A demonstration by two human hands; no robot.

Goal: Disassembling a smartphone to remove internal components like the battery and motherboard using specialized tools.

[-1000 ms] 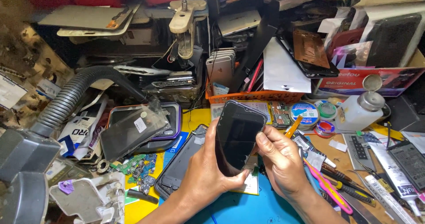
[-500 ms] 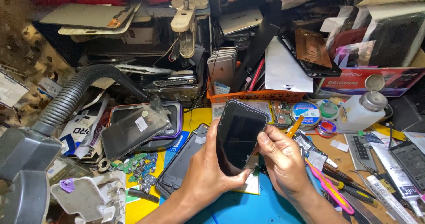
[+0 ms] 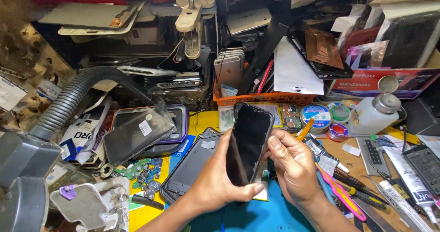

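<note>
A black phone screen panel (image 3: 250, 142) stands tilted upright above the bench, its dark glass facing me. My left hand (image 3: 215, 181) grips it from the left and underneath, thumb across its lower edge. Against the panel's right edge rests my right hand (image 3: 293, 168), thumb pressing near the side, with an orange-handled tool (image 3: 305, 128) sticking up from its fingers. Under the panel lies an opened phone body (image 3: 192, 163) on a blue mat (image 3: 256, 213).
A grey ribbed hose (image 3: 73, 99) curves in from the left. An orange basket (image 3: 266, 98) of phones stands behind. A white solvent bottle (image 3: 373, 113), solder reels (image 3: 316, 115), screwdrivers (image 3: 353, 191) and a pink tool (image 3: 343, 195) crowd the right. A bagged screen (image 3: 137, 133) lies at left.
Both hands and the panel have stayed nearly in place; my right thumb has shifted slightly along the panel's right edge.
</note>
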